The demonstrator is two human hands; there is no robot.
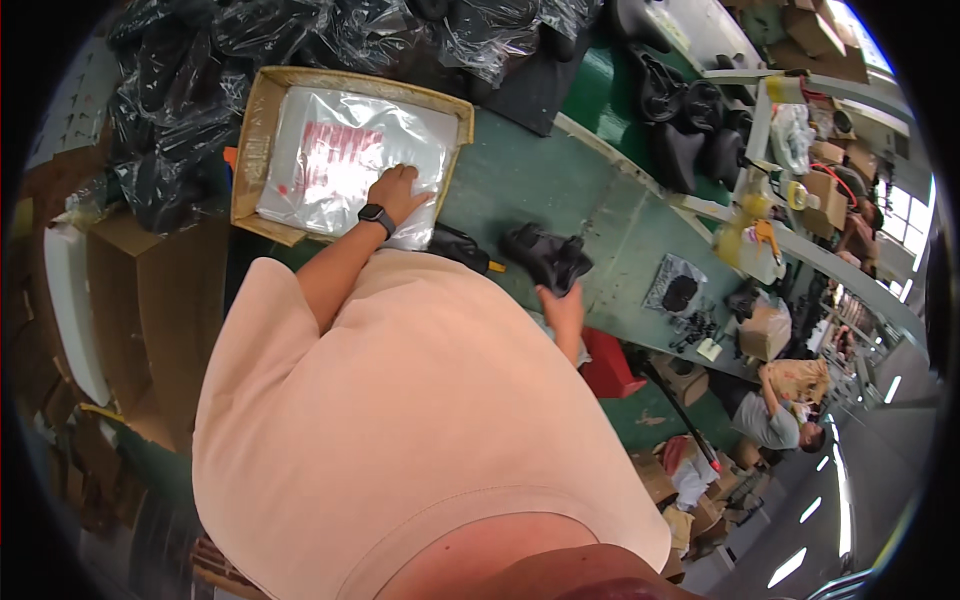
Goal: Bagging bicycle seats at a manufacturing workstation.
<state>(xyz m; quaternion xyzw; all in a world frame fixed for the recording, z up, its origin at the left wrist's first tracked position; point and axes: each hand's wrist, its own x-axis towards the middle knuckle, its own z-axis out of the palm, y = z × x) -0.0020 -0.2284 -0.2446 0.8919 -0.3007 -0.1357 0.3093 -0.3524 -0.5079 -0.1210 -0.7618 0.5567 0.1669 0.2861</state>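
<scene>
Two bare hands work at a green tabletop, well apart. Farthest left of the left fingers, black items wrapped in clear plastic are heaped. Nearer to those fingers, and around them, stands an open cardboard box of flat clear plastic bags with red print. The left hand, a dark watch at its wrist, rests on the bags' right side; its thumb stands apart from the other fingers, and whether these pinch any film I cannot tell.

Just right of and nearer the body than the left fingers lies a dark elongated object with a yellow tip. Next comes a black moulded part, just beyond the right fingers and a little to their left. Its long axis slants from far left to near right, so its near end meets the right hand, clearly the nearer one. Those fingers seem closed on that end, their tips partly hidden. Right of them lie a red bin and a clear bag holding a black piece.
</scene>
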